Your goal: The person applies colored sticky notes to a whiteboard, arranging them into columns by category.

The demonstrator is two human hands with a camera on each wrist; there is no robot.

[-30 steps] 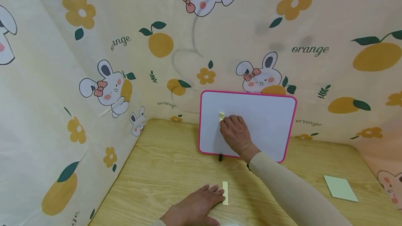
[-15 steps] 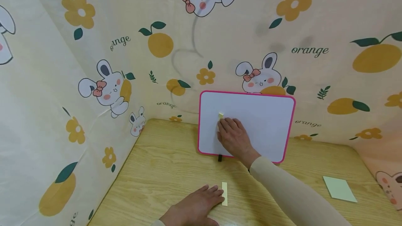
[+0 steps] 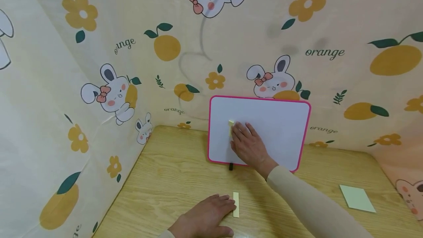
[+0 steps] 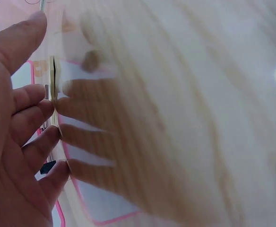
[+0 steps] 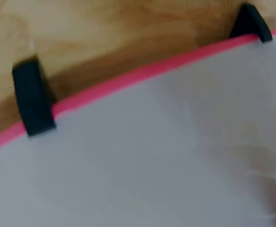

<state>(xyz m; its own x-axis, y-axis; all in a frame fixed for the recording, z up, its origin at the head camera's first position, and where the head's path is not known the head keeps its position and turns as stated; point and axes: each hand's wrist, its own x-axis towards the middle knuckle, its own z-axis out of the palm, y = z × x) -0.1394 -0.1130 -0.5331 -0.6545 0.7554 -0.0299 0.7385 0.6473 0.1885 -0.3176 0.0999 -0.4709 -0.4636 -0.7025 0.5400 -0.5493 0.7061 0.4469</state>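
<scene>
A pink-framed whiteboard [image 3: 281, 131] stands against the back wall. On its left half sticks a narrow yellow sticky note [image 3: 230, 130], its top end bent away from the board. My right hand [image 3: 250, 145] lies against the board with extended fingers, fingertips at the note's right edge. On the table in front, the fingertips of my left hand [image 3: 208, 214] touch a narrow yellow sticky note pad [image 3: 236, 205]. The left wrist view shows this pad [image 4: 52, 78] edge-on, beside loosely extended fingers. The right hand itself stays out of the right wrist view.
Black feet [image 5: 33, 97] hold the whiteboard's lower edge. A pale green square of paper [image 3: 357, 198] lies at the right of the wooden table [image 3: 175, 168]. Patterned fabric [image 3: 185, 17] closes off the back and sides.
The right hand's fingers have gone from curled at the note to extended flat against the board, uncovering more of the note. The left hand has stayed at the pad.
</scene>
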